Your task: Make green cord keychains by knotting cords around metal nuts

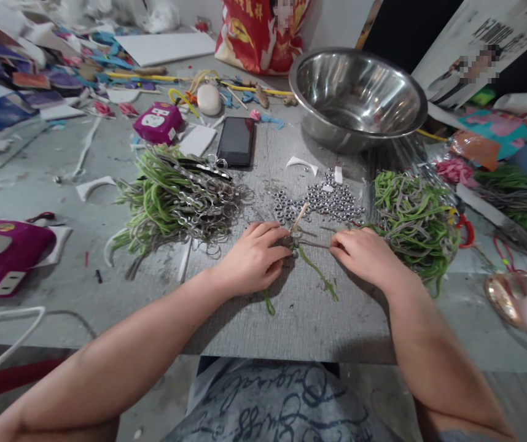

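At the middle of the table my left hand is closed, its fingertips pinching a small dark piece where cords meet. To its right, my right hand is closed with thumb and fingertips on the end of a grey cord. The cord runs between the two hands. From the pinched spot a green cord trails toward me, and a green loop shows below my left hand. A thin wooden stick points up beside the left fingertips. Many silver beads lie loose just beyond both hands.
A bundle of green and grey cords with metal chains lies left, another cord pile right. Behind are a phone, a steel basin and a red bag. Purple boxes and scraps sit left; a pink-handled cup-like object lies far right.
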{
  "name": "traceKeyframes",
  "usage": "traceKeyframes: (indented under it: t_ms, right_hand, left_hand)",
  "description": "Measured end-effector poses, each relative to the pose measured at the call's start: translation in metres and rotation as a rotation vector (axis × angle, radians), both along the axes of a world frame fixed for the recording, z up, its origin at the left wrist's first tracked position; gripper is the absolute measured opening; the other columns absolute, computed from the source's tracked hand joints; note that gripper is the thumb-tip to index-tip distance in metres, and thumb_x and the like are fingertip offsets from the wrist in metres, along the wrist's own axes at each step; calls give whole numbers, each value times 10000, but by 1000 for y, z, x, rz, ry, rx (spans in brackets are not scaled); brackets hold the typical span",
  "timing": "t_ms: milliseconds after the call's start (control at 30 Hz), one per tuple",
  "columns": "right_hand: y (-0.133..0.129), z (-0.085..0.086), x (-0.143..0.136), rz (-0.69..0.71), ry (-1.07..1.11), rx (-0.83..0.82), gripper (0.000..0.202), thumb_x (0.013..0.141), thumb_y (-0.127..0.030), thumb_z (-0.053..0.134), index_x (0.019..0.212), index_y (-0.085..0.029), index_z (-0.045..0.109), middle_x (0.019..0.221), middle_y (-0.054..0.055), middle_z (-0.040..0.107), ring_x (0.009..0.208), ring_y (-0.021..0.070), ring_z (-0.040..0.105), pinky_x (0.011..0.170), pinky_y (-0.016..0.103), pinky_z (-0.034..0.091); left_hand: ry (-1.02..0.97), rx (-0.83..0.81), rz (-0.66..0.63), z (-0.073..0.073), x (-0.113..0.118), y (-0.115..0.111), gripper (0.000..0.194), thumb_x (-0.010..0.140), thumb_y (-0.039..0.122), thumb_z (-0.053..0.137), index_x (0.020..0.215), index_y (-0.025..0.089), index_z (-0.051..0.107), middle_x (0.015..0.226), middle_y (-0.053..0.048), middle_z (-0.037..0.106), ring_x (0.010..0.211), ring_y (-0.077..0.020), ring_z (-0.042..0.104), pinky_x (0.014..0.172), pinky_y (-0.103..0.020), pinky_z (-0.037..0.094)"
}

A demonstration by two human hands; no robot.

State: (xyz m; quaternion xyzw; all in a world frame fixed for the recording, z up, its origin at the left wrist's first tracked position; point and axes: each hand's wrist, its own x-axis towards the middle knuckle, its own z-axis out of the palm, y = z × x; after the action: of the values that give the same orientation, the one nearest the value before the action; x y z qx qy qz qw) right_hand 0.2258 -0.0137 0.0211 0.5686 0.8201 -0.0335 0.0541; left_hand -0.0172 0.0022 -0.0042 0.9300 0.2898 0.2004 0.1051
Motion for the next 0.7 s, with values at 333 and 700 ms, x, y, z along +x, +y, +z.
traceKeyframes:
  t_ms: [333,700]
  right_hand:
    - [-10,1,-28,-292,1208,-417,176,783,-360,571,722,-199,533,590,-46,525,448,64,419,424,212,307]
    - [-8,-7,-47,-446,1683,-749,302,677,-412,700,715,-184,505,607,-35,651,308,31,433,304,161,249]
  left_hand:
    - [-187,-121,99,11,4,-5,215,815,317,535,932,209,679,1145,-73,585,1149,-261,434,976,-466,372]
    - [-256,-319,121,2,17,-10,176,787,296,613,923,203,676,1242,-69,532,1232,-258,346,1034,-496,324]
